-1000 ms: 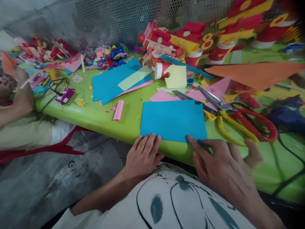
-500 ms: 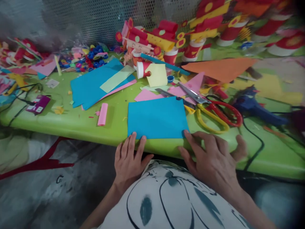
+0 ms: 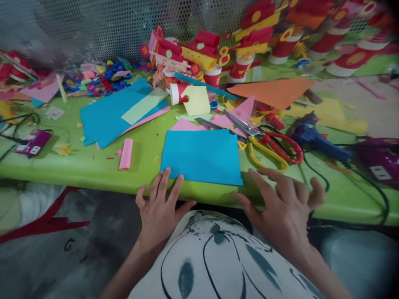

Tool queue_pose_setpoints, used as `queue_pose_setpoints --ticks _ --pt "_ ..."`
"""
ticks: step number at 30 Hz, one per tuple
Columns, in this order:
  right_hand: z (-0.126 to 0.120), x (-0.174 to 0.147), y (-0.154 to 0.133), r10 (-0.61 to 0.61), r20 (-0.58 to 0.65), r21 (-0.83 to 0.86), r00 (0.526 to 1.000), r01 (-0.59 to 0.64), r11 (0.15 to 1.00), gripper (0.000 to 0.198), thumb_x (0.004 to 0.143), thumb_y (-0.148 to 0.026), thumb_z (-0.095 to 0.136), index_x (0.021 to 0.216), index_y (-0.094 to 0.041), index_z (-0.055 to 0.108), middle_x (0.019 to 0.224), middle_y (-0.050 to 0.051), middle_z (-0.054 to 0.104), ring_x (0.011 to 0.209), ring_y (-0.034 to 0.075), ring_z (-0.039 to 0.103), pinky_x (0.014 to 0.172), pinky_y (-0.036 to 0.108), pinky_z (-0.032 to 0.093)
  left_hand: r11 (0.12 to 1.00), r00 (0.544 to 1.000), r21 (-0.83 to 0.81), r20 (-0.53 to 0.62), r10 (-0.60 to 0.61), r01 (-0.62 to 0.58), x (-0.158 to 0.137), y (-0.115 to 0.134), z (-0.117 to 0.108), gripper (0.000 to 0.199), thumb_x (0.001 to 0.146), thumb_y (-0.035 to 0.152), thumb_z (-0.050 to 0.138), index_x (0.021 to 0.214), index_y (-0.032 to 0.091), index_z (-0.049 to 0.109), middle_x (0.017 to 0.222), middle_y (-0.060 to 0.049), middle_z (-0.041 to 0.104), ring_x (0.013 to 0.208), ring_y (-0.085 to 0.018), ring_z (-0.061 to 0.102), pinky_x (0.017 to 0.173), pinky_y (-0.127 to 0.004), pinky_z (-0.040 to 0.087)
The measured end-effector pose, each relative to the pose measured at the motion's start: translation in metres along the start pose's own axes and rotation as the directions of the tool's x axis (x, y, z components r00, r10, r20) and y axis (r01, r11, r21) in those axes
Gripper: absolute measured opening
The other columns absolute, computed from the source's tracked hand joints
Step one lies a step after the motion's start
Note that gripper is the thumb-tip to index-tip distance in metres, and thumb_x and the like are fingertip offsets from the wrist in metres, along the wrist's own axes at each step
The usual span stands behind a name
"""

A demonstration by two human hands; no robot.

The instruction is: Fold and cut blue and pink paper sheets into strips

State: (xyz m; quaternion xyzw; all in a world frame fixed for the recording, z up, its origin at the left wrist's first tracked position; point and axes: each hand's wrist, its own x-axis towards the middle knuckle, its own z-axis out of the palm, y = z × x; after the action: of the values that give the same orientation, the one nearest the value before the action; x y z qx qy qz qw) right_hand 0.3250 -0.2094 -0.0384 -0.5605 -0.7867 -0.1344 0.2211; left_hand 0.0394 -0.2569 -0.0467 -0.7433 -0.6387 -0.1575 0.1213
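Note:
A blue rectangular craft sheet [image 3: 202,155] lies flat at the front edge of the green table [image 3: 93,168]. My left hand [image 3: 160,203] rests with fingers apart, its fingertips touching the sheet's lower left edge. Just off the sheet's lower right corner, my right hand [image 3: 280,199] hovers with fingers spread and nothing in them. Beyond that hand lie open scissors with one red and one yellow handle [image 3: 270,151]. A small pink roll [image 3: 126,154] lies left of the sheet.
A blue glue gun [image 3: 321,137] with cords lies to the right, near a purple box [image 3: 378,160]. Larger blue sheets [image 3: 106,112] and an orange sheet [image 3: 274,92] lie farther back. Red cup figures [image 3: 241,68] stand along the back. Another purple box [image 3: 33,143] sits at the left.
My right hand has come off the sheet's right corner and now sits slightly apart from it. My left hand stays at the lower left edge. The view has shifted a little to the right.

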Motion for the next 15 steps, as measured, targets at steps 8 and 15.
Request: queue_pose_setpoints --ticks 8,15 --pt "-0.003 0.027 0.002 -0.147 -0.033 0.188 0.989 0.151 0.971 0.021 0.103 -0.027 0.07 0.12 -0.035 0.078 0.109 0.002 0.083 0.099 0.025 0.072 0.115 0.056 0.045 0.997 0.997 -0.024 -0.025 0.072 -0.072 0.016 -0.012 -0.008 0.035 0.109 0.039 0.068 0.142 0.029 0.071 0.15 -0.01 0.073 0.131 -0.032 0.069 0.118 -0.052 0.032" --pt "0.01 0.042 0.013 -0.386 -0.025 0.243 0.922 0.38 0.892 0.015 0.103 -0.021 0.068 0.111 -0.028 0.079 0.108 0.0 0.083 0.095 0.018 0.073 0.113 0.045 0.048 0.981 0.991 -0.141 0.005 0.132 -0.13 0.041 -0.035 -0.02 0.022 0.111 0.023 0.063 0.124 0.031 0.079 0.123 -0.001 0.082 0.108 -0.021 0.076 0.119 -0.047 0.032"
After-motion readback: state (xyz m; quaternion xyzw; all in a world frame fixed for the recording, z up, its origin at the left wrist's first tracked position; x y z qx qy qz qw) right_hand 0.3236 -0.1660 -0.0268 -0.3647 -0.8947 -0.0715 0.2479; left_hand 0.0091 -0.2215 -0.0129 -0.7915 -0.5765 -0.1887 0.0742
